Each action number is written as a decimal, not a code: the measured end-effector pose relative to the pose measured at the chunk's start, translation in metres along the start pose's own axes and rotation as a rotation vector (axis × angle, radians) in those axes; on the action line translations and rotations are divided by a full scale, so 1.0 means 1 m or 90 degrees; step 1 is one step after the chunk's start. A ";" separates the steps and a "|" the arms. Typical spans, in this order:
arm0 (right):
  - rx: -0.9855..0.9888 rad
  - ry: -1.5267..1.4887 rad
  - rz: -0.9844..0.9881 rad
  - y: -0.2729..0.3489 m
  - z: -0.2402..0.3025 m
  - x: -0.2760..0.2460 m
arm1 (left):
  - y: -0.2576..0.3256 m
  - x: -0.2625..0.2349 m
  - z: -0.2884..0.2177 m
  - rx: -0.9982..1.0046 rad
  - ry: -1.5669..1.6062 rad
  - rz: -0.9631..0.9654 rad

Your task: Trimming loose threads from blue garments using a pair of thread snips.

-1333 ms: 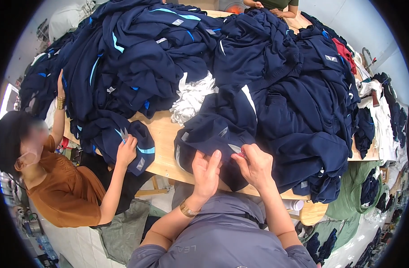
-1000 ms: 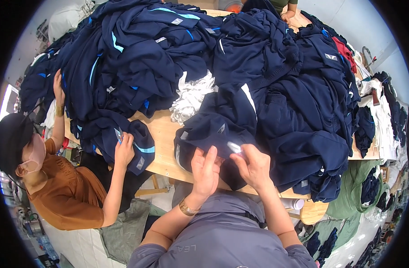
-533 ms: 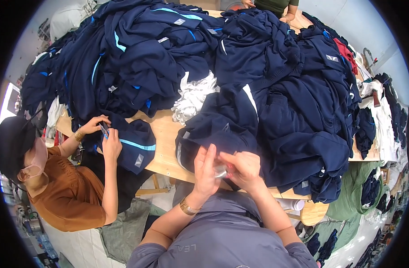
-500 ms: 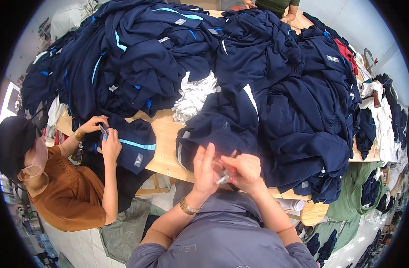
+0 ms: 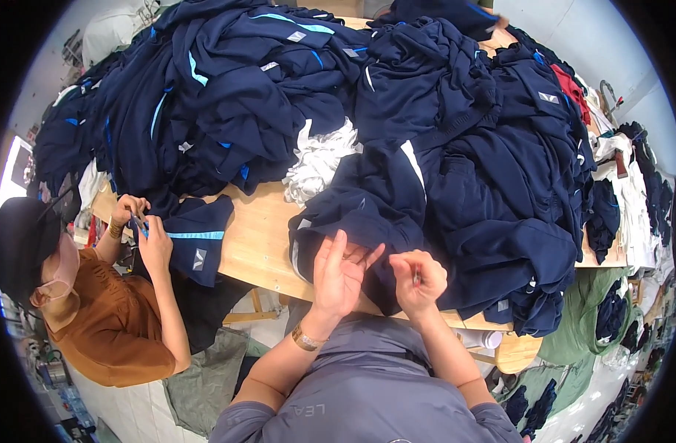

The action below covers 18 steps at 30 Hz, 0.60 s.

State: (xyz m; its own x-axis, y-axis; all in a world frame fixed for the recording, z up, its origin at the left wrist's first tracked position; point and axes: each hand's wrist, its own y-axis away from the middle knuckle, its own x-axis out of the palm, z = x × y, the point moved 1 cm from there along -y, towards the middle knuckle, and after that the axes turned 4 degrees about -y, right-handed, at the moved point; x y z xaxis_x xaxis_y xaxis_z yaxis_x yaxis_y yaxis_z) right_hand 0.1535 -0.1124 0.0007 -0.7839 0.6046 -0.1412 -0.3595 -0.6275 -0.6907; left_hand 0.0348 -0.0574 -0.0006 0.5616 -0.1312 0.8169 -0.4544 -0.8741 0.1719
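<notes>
The left hand (image 5: 339,277) and right hand (image 5: 419,284) have parted, left grip released near the navy garment (image 5: 379,210), right clenched around snips (image 5: 418,280) (mostly hidden), snipping apparently paused.

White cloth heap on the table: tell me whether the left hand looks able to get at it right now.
Probably yes: the left hand looks open, and the white cloth heap lies uncovered beyond it, with only rumpled navy fabric between.

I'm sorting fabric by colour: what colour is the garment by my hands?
The garment is dark navy blue, best seen in the head view.
</notes>
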 end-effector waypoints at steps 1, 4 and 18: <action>0.000 0.001 -0.001 -0.001 0.000 0.002 | -0.001 0.000 0.001 -0.001 0.000 0.001; 0.009 -0.022 0.038 -0.005 -0.004 0.008 | -0.002 -0.011 0.008 0.002 -0.031 0.004; 0.055 0.105 0.044 0.001 -0.014 0.007 | -0.002 -0.015 0.011 -0.074 0.060 0.041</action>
State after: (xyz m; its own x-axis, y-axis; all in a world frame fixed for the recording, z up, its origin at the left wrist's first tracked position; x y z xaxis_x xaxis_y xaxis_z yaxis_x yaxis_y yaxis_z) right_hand 0.1549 -0.1019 -0.0104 -0.7165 0.6271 -0.3054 -0.3558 -0.7052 -0.6133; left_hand 0.0350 -0.0584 -0.0192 0.4640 -0.1360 0.8754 -0.5676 -0.8043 0.1759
